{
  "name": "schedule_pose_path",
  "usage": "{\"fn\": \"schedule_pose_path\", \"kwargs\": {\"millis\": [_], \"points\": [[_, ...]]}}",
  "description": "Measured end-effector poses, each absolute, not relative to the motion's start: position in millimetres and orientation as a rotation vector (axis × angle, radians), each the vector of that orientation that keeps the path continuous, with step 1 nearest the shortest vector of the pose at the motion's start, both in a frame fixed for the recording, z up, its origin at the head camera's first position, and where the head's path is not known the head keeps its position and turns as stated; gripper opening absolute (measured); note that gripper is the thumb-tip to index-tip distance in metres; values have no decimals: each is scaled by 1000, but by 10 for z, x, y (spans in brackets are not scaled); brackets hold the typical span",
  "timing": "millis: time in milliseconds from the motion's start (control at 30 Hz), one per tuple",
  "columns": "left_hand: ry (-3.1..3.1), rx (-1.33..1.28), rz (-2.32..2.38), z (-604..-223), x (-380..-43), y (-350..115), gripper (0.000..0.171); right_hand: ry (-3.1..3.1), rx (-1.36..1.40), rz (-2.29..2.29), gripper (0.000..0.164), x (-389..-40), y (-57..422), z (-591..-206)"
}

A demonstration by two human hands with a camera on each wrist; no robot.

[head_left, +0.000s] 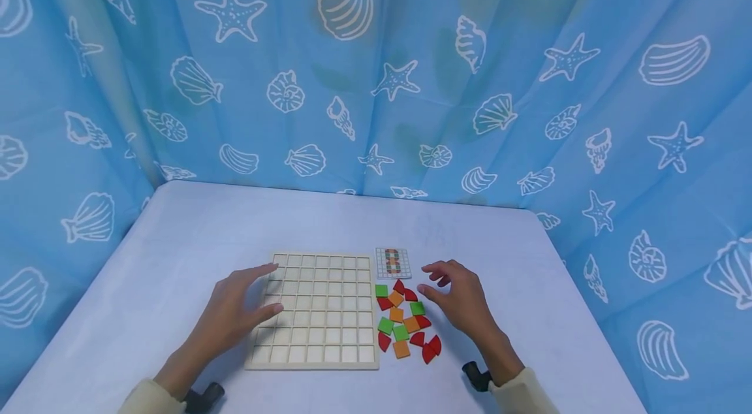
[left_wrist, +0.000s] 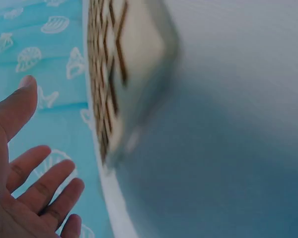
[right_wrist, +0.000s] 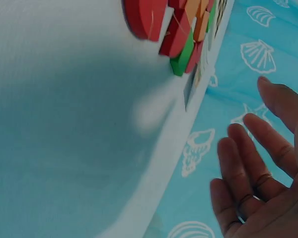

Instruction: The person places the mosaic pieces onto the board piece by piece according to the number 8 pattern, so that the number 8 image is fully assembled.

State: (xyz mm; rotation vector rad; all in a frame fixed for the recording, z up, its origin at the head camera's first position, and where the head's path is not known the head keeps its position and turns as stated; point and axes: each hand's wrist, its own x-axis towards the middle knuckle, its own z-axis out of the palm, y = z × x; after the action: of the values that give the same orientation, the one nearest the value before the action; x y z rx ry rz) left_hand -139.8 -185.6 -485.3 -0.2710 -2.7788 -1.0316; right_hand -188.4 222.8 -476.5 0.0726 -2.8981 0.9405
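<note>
A pale wooden grid board point(head_left: 317, 313) lies flat on the white table point(head_left: 176, 238); its blurred corner point(left_wrist: 139, 49) shows in the left wrist view. My left hand point(head_left: 243, 306) hovers open over the board's left edge, its fingers point(left_wrist: 35, 183) spread and holding nothing. Right of the board lies a pile of red, green and orange tiles point(head_left: 405, 322), seen close as tiles point(right_wrist: 179, 29) in the right wrist view. A small pattern card point(head_left: 393, 262) lies just behind them. My right hand point(head_left: 455, 293) hovers open beside the pile, fingers point(right_wrist: 248, 173) relaxed and empty.
A blue curtain point(head_left: 376, 74) printed with white shells and starfish encloses the table on three sides. Bare tabletop lies behind the board and to both sides.
</note>
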Motion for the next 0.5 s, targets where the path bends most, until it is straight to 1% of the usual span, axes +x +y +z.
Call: {"fn": "schedule_pose_path", "kwargs": {"millis": [300, 500], "points": [[-2787, -300, -1104, -4980, -1368, -2027, 75, -3032, 16, 921, 46, -1941, 2134, -4859], [-2858, -273, -1140, -5003, -1355, -2071, 84, -3098, 6, 890, 46, -1974, 2081, -4909]]}}
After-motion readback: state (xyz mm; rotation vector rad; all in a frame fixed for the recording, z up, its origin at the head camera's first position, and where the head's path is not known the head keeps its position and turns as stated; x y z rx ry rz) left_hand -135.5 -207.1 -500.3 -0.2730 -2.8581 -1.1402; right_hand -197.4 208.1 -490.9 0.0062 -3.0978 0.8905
